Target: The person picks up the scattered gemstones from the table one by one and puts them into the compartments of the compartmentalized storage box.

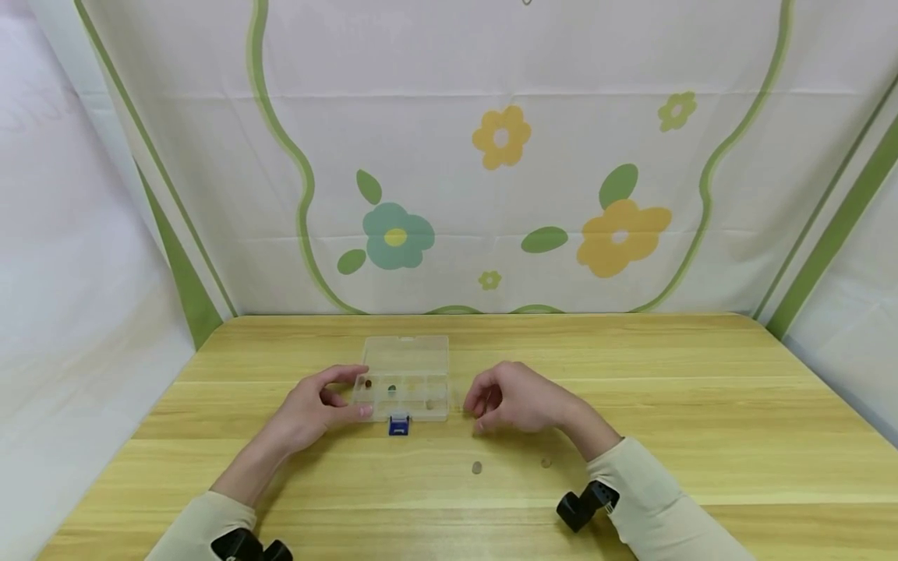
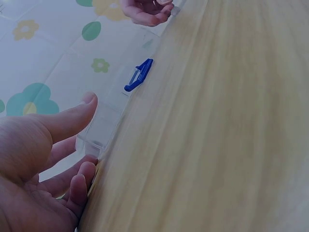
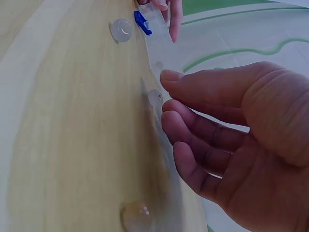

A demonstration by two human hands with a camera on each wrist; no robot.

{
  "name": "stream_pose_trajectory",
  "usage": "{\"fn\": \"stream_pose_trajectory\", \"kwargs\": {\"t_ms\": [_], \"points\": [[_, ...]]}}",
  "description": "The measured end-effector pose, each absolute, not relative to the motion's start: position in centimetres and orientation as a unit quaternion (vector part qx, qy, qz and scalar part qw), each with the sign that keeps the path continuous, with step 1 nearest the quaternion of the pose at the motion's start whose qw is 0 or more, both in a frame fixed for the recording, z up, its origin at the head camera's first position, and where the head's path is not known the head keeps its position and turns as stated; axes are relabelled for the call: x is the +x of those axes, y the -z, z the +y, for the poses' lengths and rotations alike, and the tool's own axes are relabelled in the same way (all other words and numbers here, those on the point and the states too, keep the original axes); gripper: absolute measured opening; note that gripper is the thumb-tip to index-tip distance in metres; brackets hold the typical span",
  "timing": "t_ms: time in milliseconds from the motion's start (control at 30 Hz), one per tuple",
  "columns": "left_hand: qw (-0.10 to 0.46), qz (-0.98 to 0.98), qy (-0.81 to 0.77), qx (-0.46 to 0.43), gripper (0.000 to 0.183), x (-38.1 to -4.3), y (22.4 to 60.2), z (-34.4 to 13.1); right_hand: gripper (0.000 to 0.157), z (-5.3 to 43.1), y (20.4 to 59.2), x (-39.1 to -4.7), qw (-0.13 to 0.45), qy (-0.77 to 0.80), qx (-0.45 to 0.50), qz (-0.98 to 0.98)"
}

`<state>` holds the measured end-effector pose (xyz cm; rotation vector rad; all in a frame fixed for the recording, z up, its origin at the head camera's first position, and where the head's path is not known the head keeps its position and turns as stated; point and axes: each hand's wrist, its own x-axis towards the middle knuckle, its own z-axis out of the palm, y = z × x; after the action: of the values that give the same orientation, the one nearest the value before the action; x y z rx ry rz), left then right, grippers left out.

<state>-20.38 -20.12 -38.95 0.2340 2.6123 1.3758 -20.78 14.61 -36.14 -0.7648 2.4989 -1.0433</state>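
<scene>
A clear plastic compartment box [image 1: 401, 408] lies with its lid [image 1: 405, 354] folded back and a blue latch [image 1: 398, 425] at its front. My left hand [image 1: 309, 409] grips the box's left end, thumb at the front corner and index finger at the back. Inside sit a dark brown stone [image 1: 368, 383], a green stone [image 1: 392, 389] and a pale one [image 1: 430, 404]. Right of the box, my right hand [image 1: 522, 399] hovers low with loosely bent fingers. A clear round stone [image 3: 155, 98] shows right at its fingertips, with a gap between thumb and index finger.
Nearer me on the wooden table [image 1: 337, 506] lie a greyish clear round stone [image 1: 477, 467] and an orange-tinted one [image 1: 546, 463]. Behind the table hangs a white cloth [image 1: 449, 179] with printed flowers. Each sleeve carries a black wrist camera [image 1: 588, 505].
</scene>
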Motion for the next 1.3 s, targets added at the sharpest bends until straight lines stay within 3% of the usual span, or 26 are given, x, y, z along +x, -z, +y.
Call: {"fn": "stream_pose_trajectory", "kwargs": {"t_ms": [1300], "points": [[0.089,0.88,-0.46,0.081,0.071,-20.35,38.91,-20.15,0.009,14.35,36.53,-20.56,0.177,0.322,-0.278,0.887]]}}
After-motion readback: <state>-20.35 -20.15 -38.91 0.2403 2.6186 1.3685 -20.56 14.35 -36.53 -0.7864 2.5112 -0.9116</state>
